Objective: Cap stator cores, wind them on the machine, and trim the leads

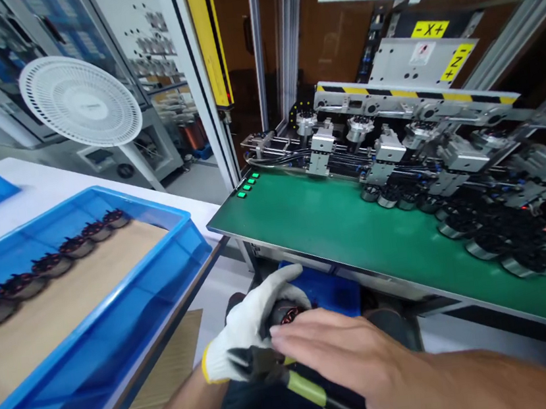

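My left hand (253, 329), in a white glove with a yellow cuff edge, is closed around a dark motor stator (282, 313) with copper-coloured windings. The thumb and fingers curl about its rim. My bare right hand (351, 354) grips a pair of pliers (308, 388) with green and black handles. Their dark jaws point left, in front of the glove's wrist. The right fingertips reach close to the stator and cover part of it; whether they touch it I cannot tell.
To the left, a blue bin (169, 253) holds a row of stators (51, 265) on cardboard. Ahead stands a green machine table (303, 207) with winding fixtures (380, 151) and several stators (487, 244) at its right. A white fan (86, 101) and a yellow post (209, 40) stand beyond.
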{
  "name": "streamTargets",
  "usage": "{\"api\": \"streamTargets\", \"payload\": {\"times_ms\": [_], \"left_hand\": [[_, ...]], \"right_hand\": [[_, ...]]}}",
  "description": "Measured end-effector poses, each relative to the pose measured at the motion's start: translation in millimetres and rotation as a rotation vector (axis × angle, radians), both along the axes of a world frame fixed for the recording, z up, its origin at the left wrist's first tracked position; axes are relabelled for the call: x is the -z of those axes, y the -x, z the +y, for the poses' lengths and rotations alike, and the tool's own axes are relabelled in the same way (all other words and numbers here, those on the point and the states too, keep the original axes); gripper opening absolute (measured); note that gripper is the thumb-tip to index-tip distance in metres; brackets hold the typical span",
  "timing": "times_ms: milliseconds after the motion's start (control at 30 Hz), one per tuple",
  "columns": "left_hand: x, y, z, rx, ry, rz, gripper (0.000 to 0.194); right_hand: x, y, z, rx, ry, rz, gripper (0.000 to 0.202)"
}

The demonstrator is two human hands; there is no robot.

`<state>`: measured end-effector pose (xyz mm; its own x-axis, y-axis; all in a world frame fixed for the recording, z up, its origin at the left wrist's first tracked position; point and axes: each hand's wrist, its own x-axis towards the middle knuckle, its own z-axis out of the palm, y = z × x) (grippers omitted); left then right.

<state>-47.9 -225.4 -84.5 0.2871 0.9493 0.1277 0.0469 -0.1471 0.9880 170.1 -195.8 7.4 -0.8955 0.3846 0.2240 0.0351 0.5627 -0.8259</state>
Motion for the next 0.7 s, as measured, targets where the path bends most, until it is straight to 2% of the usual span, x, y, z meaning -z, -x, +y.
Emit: {"api": "streamTargets", "payload": {"times_ms": [33,100,200,267,367,700], "left_hand": [[0.1,1.7,-1.0,0.000,0.003,-0.014,0.090],[0.4,5.4,-3.1,-0.002,-0.008,-0.020,0.094],[-2.0,8.6,-4.3,-0.012,-0.083,0.021,0.095],[-4.9,8.3,-3.7,-0.026,-0.132,0.028,0.092],[-7.5,5.5,-2.8,-0.020,-0.145,0.003,0.089],[-3.1,4.5,-6.6,0.001,-0.117,0.007,0.093]], "right_hand": [[0.3,-4.3,-4.4,0.064,0.103,-0.009,0.064],[1.3,-14.9,-11.8,0.159,0.426,-0.021,0.058],[7.2,-27.5,-17.0,0.119,0.950,-0.119,0.042],[12.6,-29.2,-17.2,0.071,1.149,-0.208,0.038],[17.5,-24.4,-15.4,0.062,1.239,-0.231,0.037],[10.2,-13.8,-10.2,0.079,1.202,-0.318,0.034]]}}
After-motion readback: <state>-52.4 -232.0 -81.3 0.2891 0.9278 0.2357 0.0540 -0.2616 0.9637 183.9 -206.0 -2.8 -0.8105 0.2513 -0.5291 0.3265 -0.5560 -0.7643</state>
